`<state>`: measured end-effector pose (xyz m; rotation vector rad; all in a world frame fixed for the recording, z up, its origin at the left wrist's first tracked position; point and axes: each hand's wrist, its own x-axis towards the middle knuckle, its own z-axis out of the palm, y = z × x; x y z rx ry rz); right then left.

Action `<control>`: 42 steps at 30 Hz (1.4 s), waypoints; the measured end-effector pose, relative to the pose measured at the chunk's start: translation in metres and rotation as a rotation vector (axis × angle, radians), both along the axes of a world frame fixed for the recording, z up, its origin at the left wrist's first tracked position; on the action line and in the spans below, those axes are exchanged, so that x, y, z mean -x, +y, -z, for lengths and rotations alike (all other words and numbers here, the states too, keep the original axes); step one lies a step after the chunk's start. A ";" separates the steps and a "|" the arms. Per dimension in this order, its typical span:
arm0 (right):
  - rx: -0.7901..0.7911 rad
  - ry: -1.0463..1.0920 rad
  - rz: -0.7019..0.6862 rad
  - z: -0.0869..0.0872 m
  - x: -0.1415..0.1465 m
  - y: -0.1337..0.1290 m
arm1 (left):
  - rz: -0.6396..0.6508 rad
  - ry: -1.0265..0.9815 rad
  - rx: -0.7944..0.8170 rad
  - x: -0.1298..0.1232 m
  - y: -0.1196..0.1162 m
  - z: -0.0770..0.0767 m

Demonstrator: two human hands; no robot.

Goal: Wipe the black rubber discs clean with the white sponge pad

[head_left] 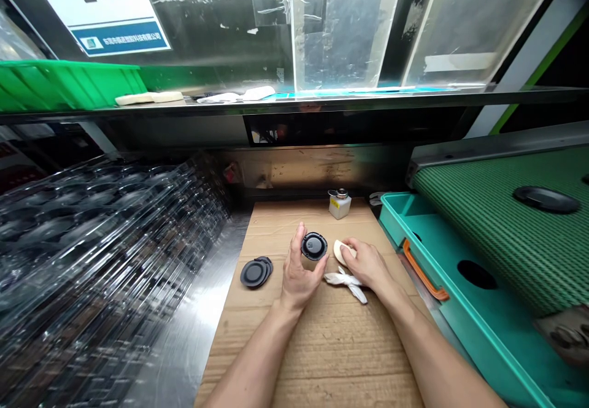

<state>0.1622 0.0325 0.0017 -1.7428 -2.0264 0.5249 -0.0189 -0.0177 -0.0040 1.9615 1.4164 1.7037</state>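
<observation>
My left hand (299, 273) grips a round black plastic cap (315, 246) by its edges, between thumb and fingers, with its ridged face toward me. To its right, my right hand (365, 262) pinches a cream-white round pad (340, 252), apart from the cap. A crumpled white cloth (347, 282) lies on the cardboard just below the right hand. Left of my left hand, a few more black discs (254, 273) overlap on the cardboard sheet (354, 353).
Clear plastic trays (92, 261) are stacked at left. A small bottle with a metal top (340, 204) stands behind my hands. At right, a teal bin (442, 261) with an orange handle (423, 273) sits beside a green conveyor belt (501, 193) carrying a black disc (546, 199). A shelf holds a green crate (69, 86).
</observation>
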 end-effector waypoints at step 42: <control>0.013 -0.023 0.084 0.017 -0.001 0.007 | 0.086 -0.314 0.709 -0.001 -0.011 -0.012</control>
